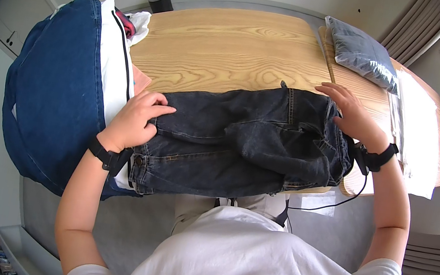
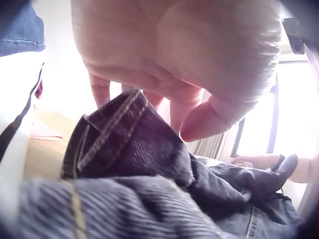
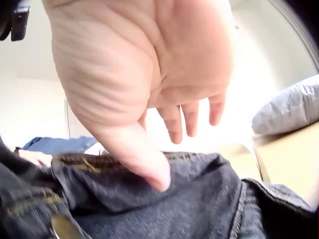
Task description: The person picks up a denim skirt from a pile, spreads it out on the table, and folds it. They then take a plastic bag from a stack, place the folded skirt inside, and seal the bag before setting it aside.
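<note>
On the wooden table (image 1: 230,45), most of the near edge is taken up by a pair of dark jeans (image 1: 243,141), folded over and bunched, with the waistband end hanging slightly off the front edge toward the person. Looks like mid-fold to me: the halves are stacked but not squared up, so the next move probably calls for smoothing and lining up the edges. There's a pile of blue denim and white clothes (image 1: 57,91) crowding the left side, touching the jeans there, and a grey plastic package (image 1: 364,54) sits at the far right corner, well apart. Plenty of bare wood behind the jeans to slide into. Left hand (image 1: 135,119) has fingers curled, pinching a fold at the left end. Right hand (image 1: 353,117) rests flat with fingers relaxed on the right end.
</note>
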{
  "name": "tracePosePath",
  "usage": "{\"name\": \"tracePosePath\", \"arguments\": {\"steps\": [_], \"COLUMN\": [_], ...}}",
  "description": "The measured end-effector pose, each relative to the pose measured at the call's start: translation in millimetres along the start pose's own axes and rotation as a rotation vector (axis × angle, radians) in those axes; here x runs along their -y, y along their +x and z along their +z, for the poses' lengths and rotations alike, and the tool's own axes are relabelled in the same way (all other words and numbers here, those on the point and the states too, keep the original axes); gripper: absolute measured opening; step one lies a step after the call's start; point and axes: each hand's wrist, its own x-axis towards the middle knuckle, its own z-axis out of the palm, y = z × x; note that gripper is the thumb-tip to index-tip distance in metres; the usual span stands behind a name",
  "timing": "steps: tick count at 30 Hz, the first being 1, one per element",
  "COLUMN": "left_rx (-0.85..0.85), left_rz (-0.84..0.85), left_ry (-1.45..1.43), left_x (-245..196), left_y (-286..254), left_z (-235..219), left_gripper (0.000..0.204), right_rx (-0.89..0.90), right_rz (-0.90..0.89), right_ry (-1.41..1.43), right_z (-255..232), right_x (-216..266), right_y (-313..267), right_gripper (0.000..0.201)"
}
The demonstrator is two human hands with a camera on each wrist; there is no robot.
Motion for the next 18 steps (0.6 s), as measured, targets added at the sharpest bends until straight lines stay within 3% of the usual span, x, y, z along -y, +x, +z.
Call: {"name": "tracePosePath", "arguments": {"steps": [1,3,7,9,12,16,18], "left_rx": [-0.119,-0.08,0.087,0.115,0.256,0.366,0.367], "left_rz": [0.04,-0.03,-0.175,-0.202,-0.251,-0.365,-0.387], "left_ry": [-0.008,-0.028,-0.147,0.018,0.145,0.218,0.198], "left_x": [8,18,36,37,31,32,33], "left_y": [1,2,3,4,8,10,10], "left_z": [1,5,21,28,32,38,39], "left_gripper": [0.047,0.041,0.037,0.04,0.047,0.054,0.055], "right_rx": [-0.002,0.048,0.117,0.051,0.124,0.027,0.173], "right_rz": [-0.001,-0.025,0.17,0.215,0.337,0.224,0.368], "right_ry": [-0.001,0.058,-0.052,-0.245,-0.324,-0.301,-0.198], "right_z": [8,19,30,38,48,60,46], "right_x": [-4,-9,-29,-42,-48,-60,-55], "right_y": [2,8,17,20,27,27,23], "right_gripper": [0.068,0.069,0.05,0.035,0.024,0.023,0.037]}}
